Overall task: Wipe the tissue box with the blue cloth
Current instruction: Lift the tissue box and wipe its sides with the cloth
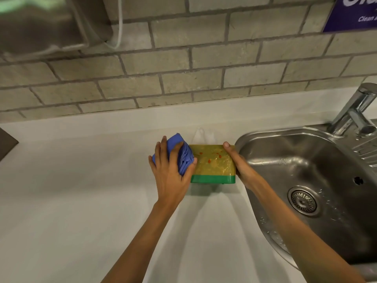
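Observation:
The tissue box (214, 163) is yellow-green with red marks on top and a green band along its near edge. It lies on the white counter (81, 190) just left of the sink. My left hand (170, 170) grips a bunched blue cloth (184, 155) and presses it against the box's left end. My right hand (239, 163) clasps the box's right end, with its fingers over the far right corner. A white tissue (203, 134) pokes up behind the box.
A steel sink (306, 180) with a drain (303, 200) lies right of the box, its tap (356, 111) at the back right. A brick-tiled wall (183, 68) rises behind the counter, with a steel dispenser (40, 23) top left and a purple sign (355, 13) top right.

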Motion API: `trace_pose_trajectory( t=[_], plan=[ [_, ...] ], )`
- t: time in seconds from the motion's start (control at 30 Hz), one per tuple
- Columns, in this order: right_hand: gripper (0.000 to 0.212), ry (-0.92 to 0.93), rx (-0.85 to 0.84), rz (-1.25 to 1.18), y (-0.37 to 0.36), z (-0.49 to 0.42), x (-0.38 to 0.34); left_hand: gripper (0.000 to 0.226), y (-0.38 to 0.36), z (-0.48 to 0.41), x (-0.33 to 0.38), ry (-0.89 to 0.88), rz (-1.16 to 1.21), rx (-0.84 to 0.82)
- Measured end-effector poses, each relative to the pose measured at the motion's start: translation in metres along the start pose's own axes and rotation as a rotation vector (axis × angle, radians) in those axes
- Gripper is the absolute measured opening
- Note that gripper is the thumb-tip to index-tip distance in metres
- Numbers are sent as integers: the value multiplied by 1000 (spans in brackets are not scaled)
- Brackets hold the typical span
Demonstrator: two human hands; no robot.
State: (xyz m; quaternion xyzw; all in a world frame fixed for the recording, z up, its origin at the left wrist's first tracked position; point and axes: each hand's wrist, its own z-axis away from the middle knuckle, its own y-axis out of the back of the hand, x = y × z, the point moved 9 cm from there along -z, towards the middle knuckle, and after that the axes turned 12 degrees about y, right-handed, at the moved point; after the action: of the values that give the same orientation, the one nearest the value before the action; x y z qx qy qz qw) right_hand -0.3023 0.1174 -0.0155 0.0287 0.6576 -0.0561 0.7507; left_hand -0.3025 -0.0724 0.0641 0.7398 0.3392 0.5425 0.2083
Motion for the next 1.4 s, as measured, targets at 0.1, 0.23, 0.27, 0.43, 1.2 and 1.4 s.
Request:
trace_pose_trajectory(
  t=[0.1, 0.23, 0.27, 0.43, 1.2, 1.4],
  plan=[
    [74, 3, -3, -11, 1, -2, 2, 57, -7, -2, 7, -70, -143, 11],
    [80, 13, 12, -9, 2, -2, 2, 51, -15, 8, 15, -275, -376, 78],
    [77, 19, 17, -12, 2, -2, 2, 51, -15, 12, 14, -316, -386, 93],
    [71, 26, 48, -29, 4, -3, 4, 51, -8, 23, -1, -309, -261, 53],
    [55, 44, 135, -66, 5, -5, 10, 60, -26, 30, 30, -295, -372, 19],
    [45, 42, 143, -56, 6, -4, 11, 59, -14, 11, 30, -79, -272, 85]
  ],
)
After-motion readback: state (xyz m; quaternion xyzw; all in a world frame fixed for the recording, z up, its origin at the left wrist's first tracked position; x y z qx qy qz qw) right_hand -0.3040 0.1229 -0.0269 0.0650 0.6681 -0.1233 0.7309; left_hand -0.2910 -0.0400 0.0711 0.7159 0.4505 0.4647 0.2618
